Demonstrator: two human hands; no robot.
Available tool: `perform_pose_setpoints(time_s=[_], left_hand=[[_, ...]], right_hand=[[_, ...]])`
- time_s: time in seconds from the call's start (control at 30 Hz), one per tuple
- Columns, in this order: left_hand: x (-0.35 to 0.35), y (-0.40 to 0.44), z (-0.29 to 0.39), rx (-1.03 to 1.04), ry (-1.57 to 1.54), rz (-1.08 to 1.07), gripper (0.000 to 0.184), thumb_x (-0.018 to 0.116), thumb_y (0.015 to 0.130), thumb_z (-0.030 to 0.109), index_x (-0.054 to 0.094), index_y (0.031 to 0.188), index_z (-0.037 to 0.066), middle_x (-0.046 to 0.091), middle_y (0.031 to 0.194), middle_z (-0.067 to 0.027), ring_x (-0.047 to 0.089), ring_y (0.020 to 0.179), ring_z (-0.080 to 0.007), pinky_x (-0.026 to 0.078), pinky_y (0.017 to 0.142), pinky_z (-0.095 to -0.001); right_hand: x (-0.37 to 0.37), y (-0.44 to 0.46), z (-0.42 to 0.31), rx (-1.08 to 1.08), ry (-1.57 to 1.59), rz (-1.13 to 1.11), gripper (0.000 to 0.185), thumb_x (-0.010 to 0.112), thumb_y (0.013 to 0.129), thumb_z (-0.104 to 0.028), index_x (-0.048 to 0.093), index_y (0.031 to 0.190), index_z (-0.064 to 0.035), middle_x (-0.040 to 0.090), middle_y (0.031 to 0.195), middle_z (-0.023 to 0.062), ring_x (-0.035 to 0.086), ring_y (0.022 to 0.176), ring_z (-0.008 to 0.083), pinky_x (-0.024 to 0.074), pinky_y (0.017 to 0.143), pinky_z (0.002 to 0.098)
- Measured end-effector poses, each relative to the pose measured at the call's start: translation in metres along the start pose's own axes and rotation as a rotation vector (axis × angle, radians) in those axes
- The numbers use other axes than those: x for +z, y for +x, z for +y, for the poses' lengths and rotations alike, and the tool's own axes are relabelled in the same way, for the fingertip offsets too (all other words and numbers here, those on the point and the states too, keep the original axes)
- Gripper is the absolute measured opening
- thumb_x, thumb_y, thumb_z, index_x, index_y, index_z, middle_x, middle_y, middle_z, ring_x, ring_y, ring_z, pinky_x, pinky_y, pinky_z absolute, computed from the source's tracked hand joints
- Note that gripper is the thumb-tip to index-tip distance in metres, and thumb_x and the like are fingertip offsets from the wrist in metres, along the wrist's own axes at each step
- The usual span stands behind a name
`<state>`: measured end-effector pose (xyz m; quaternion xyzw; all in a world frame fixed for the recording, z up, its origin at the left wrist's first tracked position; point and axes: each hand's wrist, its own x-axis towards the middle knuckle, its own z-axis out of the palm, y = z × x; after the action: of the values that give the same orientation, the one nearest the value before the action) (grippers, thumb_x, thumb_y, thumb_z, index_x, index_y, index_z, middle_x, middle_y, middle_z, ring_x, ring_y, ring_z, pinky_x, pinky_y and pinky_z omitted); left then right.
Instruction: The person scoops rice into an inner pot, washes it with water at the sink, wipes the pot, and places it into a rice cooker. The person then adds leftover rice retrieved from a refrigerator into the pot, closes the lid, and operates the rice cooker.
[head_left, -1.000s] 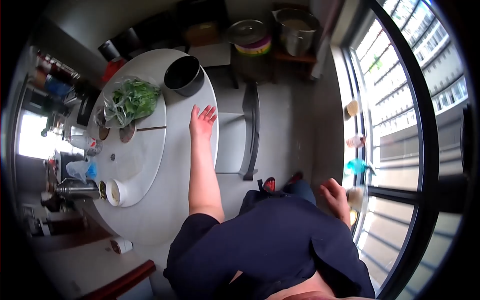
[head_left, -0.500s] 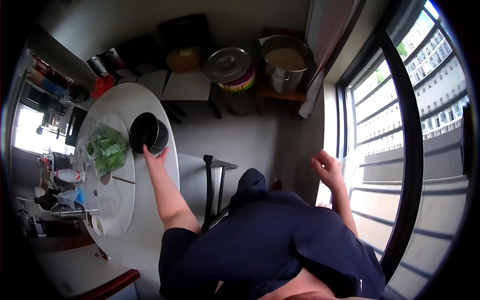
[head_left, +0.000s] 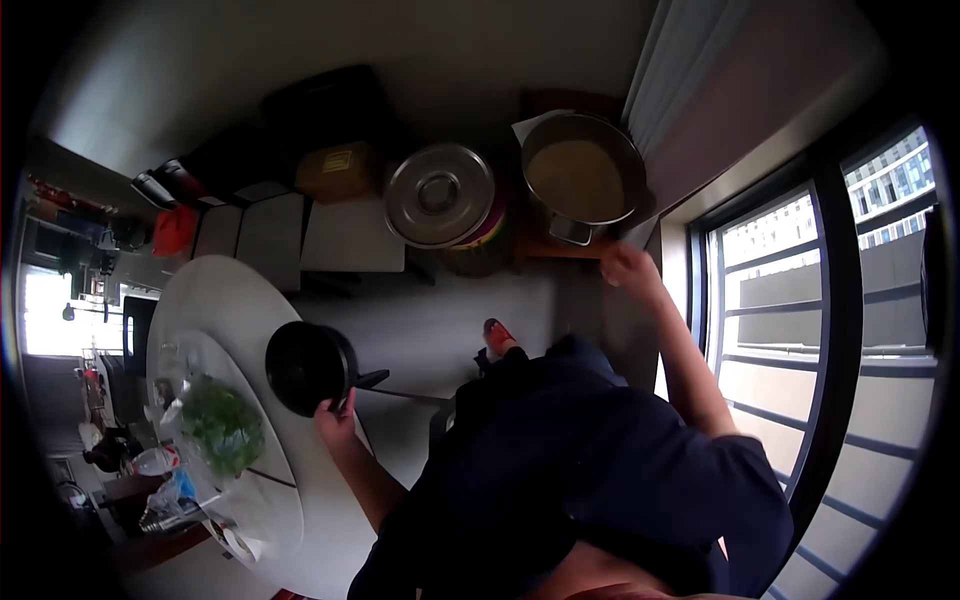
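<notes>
My left hand point(head_left: 337, 418) grips the near rim of a black pot point(head_left: 308, 368), whose inside looks dark. The pot is at the right edge of the round white table point(head_left: 330, 480), beside a clear plastic bag of green leaves point(head_left: 222, 425). Out to the right, my right hand point(head_left: 630, 270) is held up with its fingers curled, just below a large metal pot point(head_left: 575, 180) with pale brown contents. Whether anything is in that hand is too small to tell.
A lidded metal container point(head_left: 440, 195) stands left of the large pot. Chairs point(head_left: 352, 237) line the wall, one bearing a brown box point(head_left: 337, 172). A barred window point(head_left: 780, 290) is on the right. A red bag point(head_left: 174, 231) hangs behind the table.
My left hand has closed on the black pot and brought it to the table's edge. My right hand has moved up toward the large metal pot. The view has turned toward the back wall.
</notes>
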<state>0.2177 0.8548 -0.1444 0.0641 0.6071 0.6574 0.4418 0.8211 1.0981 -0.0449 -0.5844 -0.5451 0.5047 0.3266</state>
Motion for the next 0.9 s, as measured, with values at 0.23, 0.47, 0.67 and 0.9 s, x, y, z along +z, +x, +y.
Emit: perform_pose_setpoints(time_s=[0.23, 0.47, 0.67, 0.9], left_hand=[[0.227, -0.028, -0.004, 0.355, 0.995, -0.459, 0.021, 0.067, 0.073, 0.003, 0.062, 0.093, -0.005, 0.065, 0.095, -0.0160, 0.062, 0.093, -0.0286, 0.050, 0.090, -0.0392], [0.355, -0.060, -0.029, 0.349, 1.230, -0.524, 0.023, 0.059, 0.071, -0.001, 0.067, 0.092, 0.003, 0.066, 0.090, -0.0172, 0.064, 0.087, -0.0321, 0.051, 0.075, -0.0358], [0.408, -0.060, -0.020, 0.151, 1.275, -0.466, 0.022, 0.070, 0.070, -0.002, 0.064, 0.090, 0.003, 0.063, 0.094, -0.0193, 0.063, 0.090, -0.0352, 0.051, 0.076, -0.0384], [0.469, -0.031, -0.035, -0.624, 0.357, 0.057, 0.023, 0.060, 0.076, -0.003, 0.062, 0.099, 0.001, 0.061, 0.098, -0.0177, 0.061, 0.095, -0.0285, 0.050, 0.079, -0.0339]], right_hand=[[0.003, 0.223, 0.079, 0.112, -0.509, 0.007, 0.040, 0.070, 0.075, -0.033, 0.059, 0.102, -0.0058, 0.064, 0.099, 0.0130, 0.062, 0.096, 0.0251, 0.0481, 0.083, 0.0358], [0.039, 0.328, 0.186, 0.022, -0.743, -0.009, 0.078, 0.081, 0.062, -0.038, 0.051, 0.124, -0.0020, 0.057, 0.117, 0.0221, 0.054, 0.112, 0.0356, 0.0442, 0.096, 0.0432], [0.046, 0.346, 0.178, 0.222, -0.723, -0.219, 0.077, 0.082, 0.061, -0.030, 0.050, 0.124, 0.0003, 0.056, 0.119, 0.0223, 0.053, 0.112, 0.0377, 0.0425, 0.097, 0.0443], [-0.030, 0.368, 0.170, -0.173, -0.755, 0.027, 0.069, 0.076, 0.065, -0.009, 0.046, 0.126, 0.0018, 0.048, 0.126, 0.0236, 0.045, 0.120, 0.0385, 0.0377, 0.102, 0.0413]])
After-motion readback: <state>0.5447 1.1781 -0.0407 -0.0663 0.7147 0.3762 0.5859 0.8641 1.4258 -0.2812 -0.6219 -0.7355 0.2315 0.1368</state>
